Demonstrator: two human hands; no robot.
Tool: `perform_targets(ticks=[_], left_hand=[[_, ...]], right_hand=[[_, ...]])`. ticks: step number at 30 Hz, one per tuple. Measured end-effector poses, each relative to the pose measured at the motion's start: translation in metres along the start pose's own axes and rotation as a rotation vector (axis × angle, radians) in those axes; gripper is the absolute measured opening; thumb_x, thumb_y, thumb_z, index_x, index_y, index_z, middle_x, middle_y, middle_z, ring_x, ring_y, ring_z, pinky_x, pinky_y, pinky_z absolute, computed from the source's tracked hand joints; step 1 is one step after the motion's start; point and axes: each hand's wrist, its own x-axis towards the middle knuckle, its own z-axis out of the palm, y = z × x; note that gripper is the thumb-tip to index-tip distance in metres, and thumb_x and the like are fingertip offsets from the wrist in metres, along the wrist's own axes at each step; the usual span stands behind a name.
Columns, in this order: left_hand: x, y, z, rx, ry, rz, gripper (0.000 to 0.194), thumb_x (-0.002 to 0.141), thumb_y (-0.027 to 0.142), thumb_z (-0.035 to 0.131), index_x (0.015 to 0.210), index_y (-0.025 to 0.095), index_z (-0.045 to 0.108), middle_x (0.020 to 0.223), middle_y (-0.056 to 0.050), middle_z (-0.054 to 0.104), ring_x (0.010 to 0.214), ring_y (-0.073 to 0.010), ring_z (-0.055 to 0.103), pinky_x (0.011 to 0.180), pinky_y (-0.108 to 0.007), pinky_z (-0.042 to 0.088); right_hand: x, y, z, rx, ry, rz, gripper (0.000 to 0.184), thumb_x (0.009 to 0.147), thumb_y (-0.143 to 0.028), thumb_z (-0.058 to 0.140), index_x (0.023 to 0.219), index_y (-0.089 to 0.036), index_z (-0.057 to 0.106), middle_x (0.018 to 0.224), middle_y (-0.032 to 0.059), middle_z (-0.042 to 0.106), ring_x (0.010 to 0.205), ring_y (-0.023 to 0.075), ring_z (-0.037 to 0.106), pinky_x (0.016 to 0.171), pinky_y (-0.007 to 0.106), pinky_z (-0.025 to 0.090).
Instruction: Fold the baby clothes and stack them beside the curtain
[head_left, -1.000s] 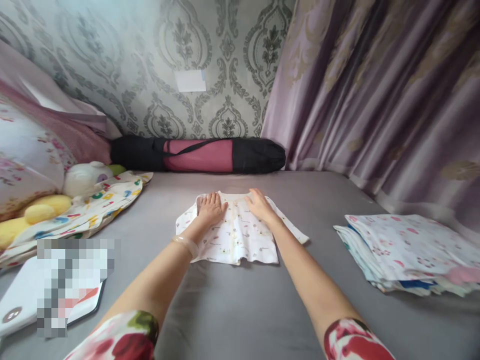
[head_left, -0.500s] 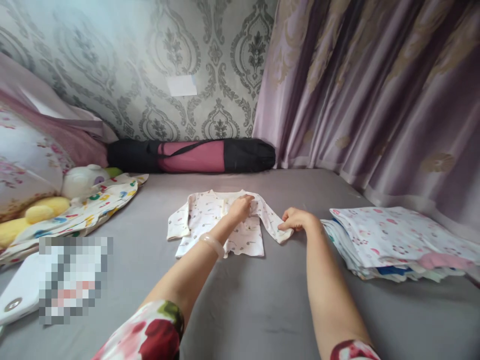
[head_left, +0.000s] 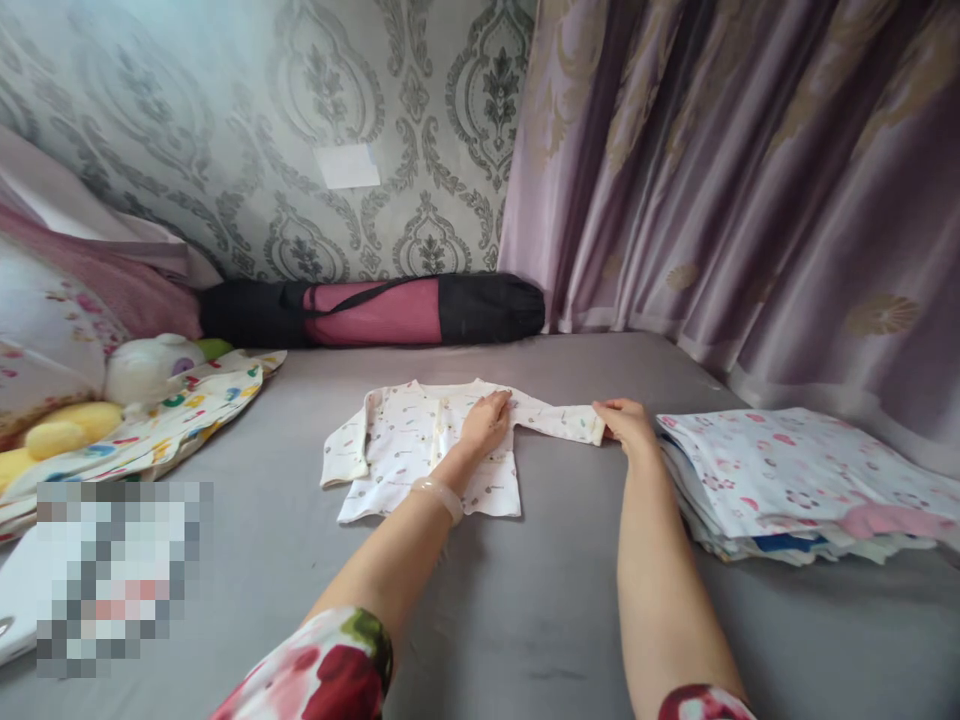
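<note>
A small white baby shirt (head_left: pixel 401 430) with a fine print and long sleeves lies spread on the grey bed sheet (head_left: pixel 525 610). My left hand (head_left: pixel 487 420) rests flat on its chest near the right shoulder, fingers stretched out. At the cuff of the right-hand sleeve, my right hand (head_left: pixel 624 420) pinches the fabric between thumb and fingers. That sleeve is stretched straight out to the side. The other sleeve bends downward beside the shirt's body.
A stack of folded clothes (head_left: pixel 795 470) lies at the right. A black and pink roll bag (head_left: pixel 375 312) lies along the wall. Plush toys (head_left: pixel 146 370) and a patterned cloth (head_left: pixel 217 400) are at the left, with a partly blurred white object (head_left: pixel 30 570) nearer me.
My right hand has moved up and outward with the cuff, so the sleeve went from slanting down to nearly level. My left hand has flattened on the shirt. The view has shifted slightly.
</note>
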Motion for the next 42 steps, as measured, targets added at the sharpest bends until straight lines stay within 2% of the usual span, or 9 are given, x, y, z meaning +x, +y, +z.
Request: perform_targets(ticks=[6,11,18,23,26,29,33,38,42], left_hand=[[-0.002,0.003,0.0,0.128,-0.057,0.019,0.043,0.098,0.03,0.034,0.136,0.016,0.05,0.147,-0.008,0.047,0.139,-0.0231,0.037,0.117,-0.039,0.026],[-0.005,0.01,-0.001,0.24,-0.139,0.021,0.049,0.099,0.037,0.027,0.145,0.022,0.04,0.154,-0.002,0.036,0.145,-0.0264,0.023,0.118,-0.046,0.021],[-0.003,0.015,0.001,0.298,-0.212,0.0,0.059,0.097,0.05,0.025,0.148,0.022,0.035,0.158,-0.006,0.028,0.146,-0.0348,0.018,0.116,-0.058,0.014],[0.009,0.019,-0.011,0.313,-0.312,0.002,0.06,0.093,0.055,0.034,0.145,0.026,0.037,0.157,-0.007,0.029,0.143,-0.0373,0.024,0.112,-0.06,0.02],[0.014,0.02,-0.014,0.295,-0.374,-0.015,0.066,0.09,0.063,0.035,0.146,0.028,0.035,0.159,-0.007,0.026,0.143,-0.0387,0.022,0.111,-0.062,0.019],[0.016,0.019,-0.011,0.277,-0.424,-0.07,0.071,0.091,0.061,0.032,0.151,0.024,0.025,0.161,-0.008,0.015,0.146,-0.0396,0.009,0.113,-0.064,0.011],[0.014,0.018,-0.009,0.329,-0.488,-0.063,0.072,0.09,0.044,0.042,0.154,0.022,0.018,0.162,-0.009,0.007,0.147,-0.0384,0.001,0.113,-0.064,0.007],[0.014,0.016,-0.008,0.342,-0.466,-0.059,0.068,0.09,0.037,0.039,0.153,0.024,0.019,0.162,-0.007,0.008,0.147,-0.0385,0.004,0.112,-0.066,0.009],[0.014,0.015,-0.006,0.305,-0.426,-0.084,0.066,0.093,0.047,0.029,0.153,0.021,0.02,0.162,-0.007,0.011,0.147,-0.0365,0.006,0.114,-0.063,0.006]], right_hand=[[0.003,0.005,0.001,-0.088,0.007,-0.178,0.059,0.058,-0.014,0.071,0.116,-0.019,0.064,0.085,0.0047,0.07,0.075,0.0199,0.066,0.069,0.03,0.054],[-0.001,-0.008,-0.002,0.052,0.092,-0.527,0.058,0.071,-0.016,0.055,0.129,-0.019,0.056,0.112,0.0085,0.067,0.089,0.0187,0.065,0.084,0.032,0.052],[-0.002,0.0,-0.002,-0.413,0.053,-0.164,0.058,0.07,-0.001,0.051,0.127,-0.012,0.058,0.117,0.0141,0.066,0.11,0.0226,0.061,0.095,0.03,0.045],[-0.02,-0.008,0.004,-0.555,0.152,-0.128,0.05,0.077,-0.003,0.05,0.126,-0.008,0.059,0.127,0.0225,0.057,0.123,0.0317,0.051,0.102,0.039,0.038],[-0.037,-0.025,0.024,-0.673,0.247,-0.273,0.045,0.089,-0.011,0.038,0.131,-0.009,0.055,0.138,0.0213,0.049,0.13,0.032,0.042,0.105,0.044,0.031],[-0.053,-0.044,0.058,-0.611,-0.042,-0.513,0.048,0.097,-0.024,0.026,0.141,-0.012,0.044,0.147,0.0138,0.044,0.136,0.0206,0.038,0.11,0.031,0.026],[-0.071,-0.052,0.097,-0.567,-0.374,-0.509,0.062,0.1,-0.045,0.015,0.151,-0.012,0.027,0.158,0.0098,0.025,0.145,0.0203,0.019,0.117,0.038,0.013],[-0.079,-0.044,0.099,-0.638,-0.339,-0.345,0.073,0.097,-0.056,0.008,0.154,-0.012,0.018,0.161,0.0123,0.011,0.148,0.0263,0.002,0.117,0.052,-0.001],[-0.078,-0.041,0.088,-0.72,-0.205,-0.227,0.07,0.097,-0.057,0.011,0.152,-0.016,0.026,0.161,0.0145,0.012,0.147,0.0342,0.002,0.111,0.063,0.002]])
